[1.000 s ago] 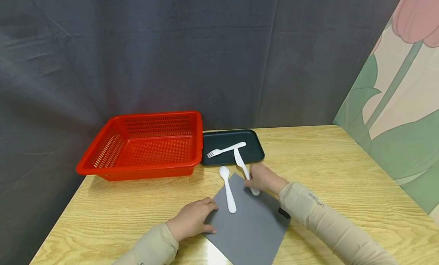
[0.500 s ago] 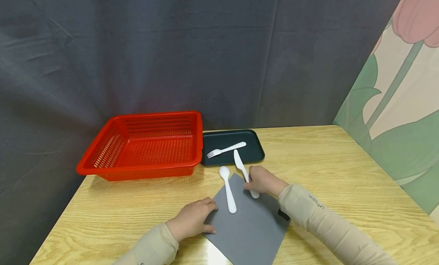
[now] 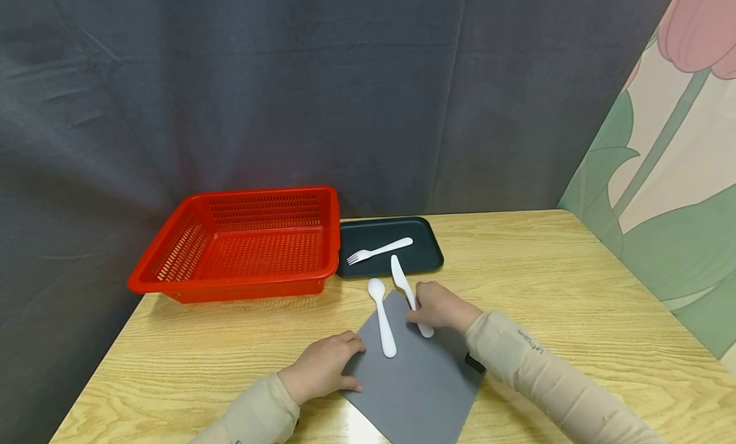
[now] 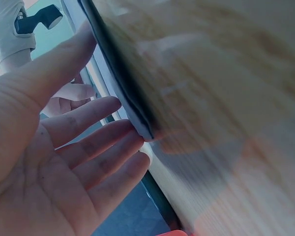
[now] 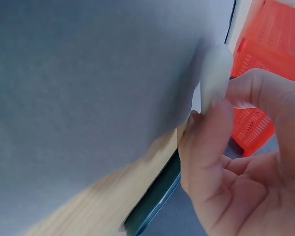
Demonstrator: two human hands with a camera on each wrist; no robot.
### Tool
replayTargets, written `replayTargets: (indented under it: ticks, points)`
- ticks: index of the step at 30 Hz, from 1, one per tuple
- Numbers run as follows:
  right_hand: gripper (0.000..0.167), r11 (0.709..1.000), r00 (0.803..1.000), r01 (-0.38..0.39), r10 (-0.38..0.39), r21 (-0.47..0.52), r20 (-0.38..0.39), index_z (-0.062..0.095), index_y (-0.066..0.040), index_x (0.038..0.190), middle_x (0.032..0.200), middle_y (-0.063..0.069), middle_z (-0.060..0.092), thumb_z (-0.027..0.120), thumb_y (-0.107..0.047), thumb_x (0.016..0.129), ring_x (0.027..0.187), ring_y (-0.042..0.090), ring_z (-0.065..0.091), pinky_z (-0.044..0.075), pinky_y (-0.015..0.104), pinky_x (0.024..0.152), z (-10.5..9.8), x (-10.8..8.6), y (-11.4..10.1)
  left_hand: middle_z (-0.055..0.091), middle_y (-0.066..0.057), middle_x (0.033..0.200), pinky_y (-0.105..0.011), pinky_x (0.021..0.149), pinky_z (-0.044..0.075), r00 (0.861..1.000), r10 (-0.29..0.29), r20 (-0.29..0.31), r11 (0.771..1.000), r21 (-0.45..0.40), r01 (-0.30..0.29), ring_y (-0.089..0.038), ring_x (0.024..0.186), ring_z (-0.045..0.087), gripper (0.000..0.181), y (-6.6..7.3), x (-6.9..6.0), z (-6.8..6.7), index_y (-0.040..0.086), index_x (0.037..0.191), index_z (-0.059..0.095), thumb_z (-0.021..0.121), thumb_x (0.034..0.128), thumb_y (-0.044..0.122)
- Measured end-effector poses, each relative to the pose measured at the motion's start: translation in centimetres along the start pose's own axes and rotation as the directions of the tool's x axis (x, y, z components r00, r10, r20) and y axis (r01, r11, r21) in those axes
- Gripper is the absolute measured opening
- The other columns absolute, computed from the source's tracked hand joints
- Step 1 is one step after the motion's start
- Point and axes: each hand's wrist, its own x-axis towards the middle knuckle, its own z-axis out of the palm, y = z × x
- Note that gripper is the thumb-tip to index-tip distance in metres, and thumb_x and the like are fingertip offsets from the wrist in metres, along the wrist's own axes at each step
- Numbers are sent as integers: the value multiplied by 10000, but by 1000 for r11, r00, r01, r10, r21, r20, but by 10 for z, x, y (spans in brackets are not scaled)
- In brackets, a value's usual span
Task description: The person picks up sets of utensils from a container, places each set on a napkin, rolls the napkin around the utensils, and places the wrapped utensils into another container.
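A grey square cloth or mat [image 3: 422, 390] lies cornerwise on the table. On its upper left part rests a white spoon [image 3: 386, 332], bowl toward the tray. My right hand [image 3: 439, 305] pinches a white knife [image 3: 427, 331] by its handle over the cloth's far corner, blade pointing away; the handle end [image 5: 216, 73] shows in the right wrist view. My left hand [image 3: 323, 365] rests at the cloth's left corner. In the left wrist view its fingers [image 4: 108, 162] are extended, thumb apart, touching the cloth's edge. A white fork [image 3: 379, 250] lies on the dark tray [image 3: 422, 230].
A red plastic basket [image 3: 241, 281] stands at the back left, right beside the tray. Behind the table hangs a dark curtain [image 3: 374, 99]. A wall with a painted flower [image 3: 684, 131] borders the right side. The wooden table [image 3: 546, 265] extends to the right.
My right hand has drawn the knife slightly toward me, so its tip no longer overlaps the fork's handle in the head view. The left hand, spoon and fork have stayed in place.
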Motion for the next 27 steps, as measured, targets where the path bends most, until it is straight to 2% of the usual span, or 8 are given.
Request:
replayTargets:
  ticks: [20, 27]
  points:
    - [190, 1000, 1000, 12, -12, 26, 20, 514, -50, 766, 590, 37, 539, 681, -141, 760, 418, 105, 479, 345, 185, 373, 4, -7, -4, 612, -49, 1136, -284, 844, 517, 1000, 1, 2, 1000, 6, -1, -180, 1013, 614, 539, 1, -2, -2, 67, 1114, 635, 792, 700, 373]
    - [171, 999, 998, 20, -22, 36, 53, 494, -54, 735, 582, 37, 530, 647, -127, 753, 408, 108, 493, 364, 184, 368, 2, -8, -5, 612, -50, 1135, -283, 841, 516, 1000, 9, -3, 1000, 6, -9, -181, 1010, 614, 532, 1, -2, -2, 66, 1107, 636, 794, 698, 368]
